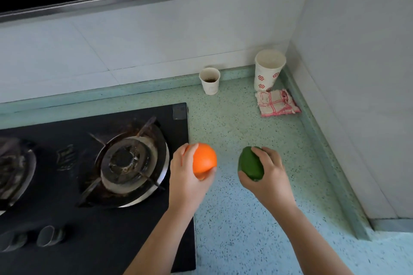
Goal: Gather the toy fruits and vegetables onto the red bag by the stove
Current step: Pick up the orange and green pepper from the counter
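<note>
While over the counter | left hand [186,176] grips orange [204,159] | right hand [267,173] grips green fruit [249,163]

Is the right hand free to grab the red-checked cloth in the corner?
Probably not: the way to the red-checked cloth lies open over speckled countertop, but the right hand grips a green toy fruit.

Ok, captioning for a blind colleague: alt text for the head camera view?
A person's left hand grips a round orange toy fruit and the right hand grips an oval green toy fruit above a speckled green countertop, beside a black gas stove. A small paper cup, a tall patterned paper cup and a red-checked cloth sit in the corner.
</note>
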